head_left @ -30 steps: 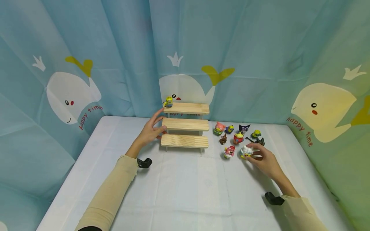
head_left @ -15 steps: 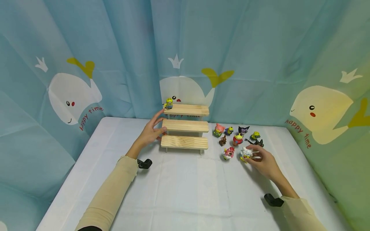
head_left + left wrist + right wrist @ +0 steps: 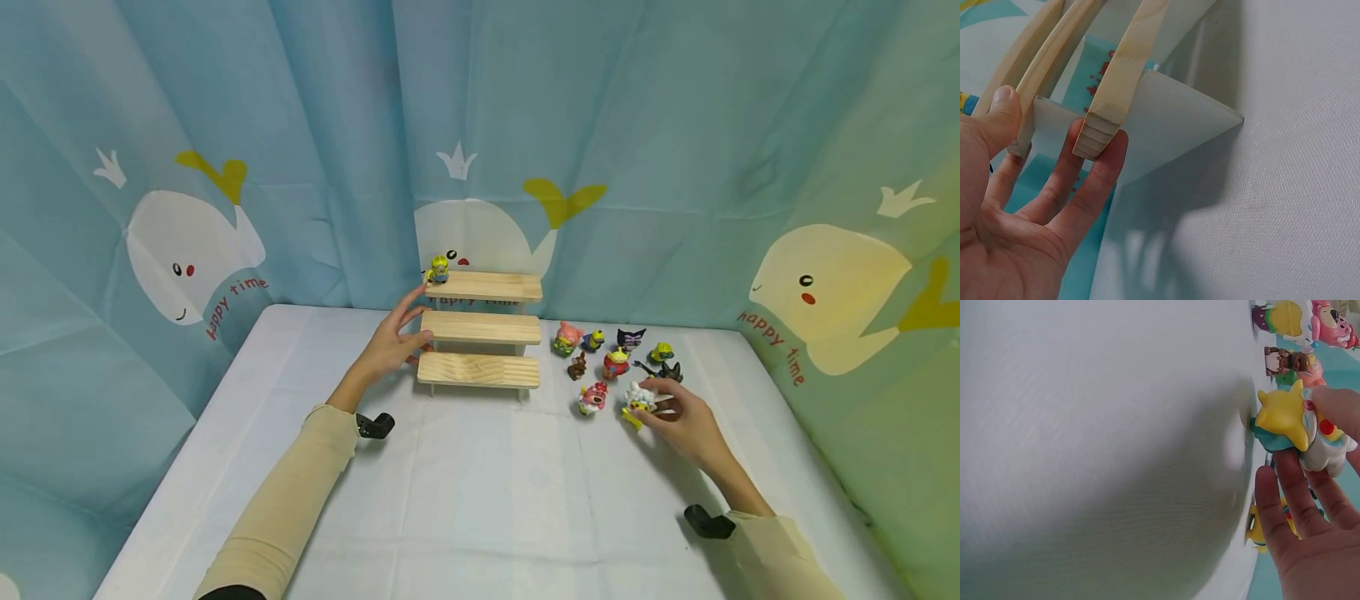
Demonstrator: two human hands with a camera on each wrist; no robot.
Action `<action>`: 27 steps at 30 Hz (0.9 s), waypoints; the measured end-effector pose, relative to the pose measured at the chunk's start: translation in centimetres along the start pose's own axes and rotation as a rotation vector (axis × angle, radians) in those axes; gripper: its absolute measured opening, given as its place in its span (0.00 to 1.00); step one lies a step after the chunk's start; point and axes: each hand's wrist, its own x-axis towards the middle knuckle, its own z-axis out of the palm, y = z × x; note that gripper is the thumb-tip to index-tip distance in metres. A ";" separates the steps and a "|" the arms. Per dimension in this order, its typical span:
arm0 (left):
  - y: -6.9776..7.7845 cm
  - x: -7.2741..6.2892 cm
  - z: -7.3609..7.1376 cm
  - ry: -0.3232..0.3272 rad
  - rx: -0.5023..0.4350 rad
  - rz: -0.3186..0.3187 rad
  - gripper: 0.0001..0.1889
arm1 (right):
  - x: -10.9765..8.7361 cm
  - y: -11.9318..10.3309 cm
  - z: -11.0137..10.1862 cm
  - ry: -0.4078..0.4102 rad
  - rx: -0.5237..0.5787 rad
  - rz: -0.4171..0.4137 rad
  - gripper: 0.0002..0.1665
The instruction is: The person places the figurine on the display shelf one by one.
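My left hand holds the left end of a three-step wooden display stand with clear supports. In the left wrist view, the thumb lies on the middle shelf while two fingertips touch the end of the lowest shelf. My right hand pinches a small figurine with a fluffy white top and a yellow part below. Seen from the right wrist, that figurine is tilted, its yellow star-like part close over the cloth. A yellow-and-blue minion figurine stands on the top shelf's left end.
Several figurines stand right of the stand: a pink one, a brown rabbit, a red-bodied one, a pink-and-white one and a black one. Behind the white-covered table hangs a blue curtain.
The white figurine has tilted in my right hand, its yellow lower part swinging toward me. My left hand stays on the stand. The head view has shifted slightly.
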 end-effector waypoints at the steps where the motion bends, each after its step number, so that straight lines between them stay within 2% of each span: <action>1: 0.0 0.0 0.0 -0.001 -0.001 0.000 0.43 | 0.0 0.0 0.0 0.000 0.000 0.000 0.25; 15: -0.2 0.0 -0.1 -0.018 -0.027 -0.002 0.42 | 0.5 -2.3 -1.9 -0.033 0.030 -0.016 0.28; 22: -2.4 0.8 -0.5 -0.002 0.005 0.018 0.42 | 1.1 -3.3 -3.2 -0.015 0.083 -0.089 0.27; 27: -1.0 0.3 -0.3 -0.013 -0.020 0.022 0.42 | 1.5 -4.1 -4.3 -0.009 0.067 -0.080 0.28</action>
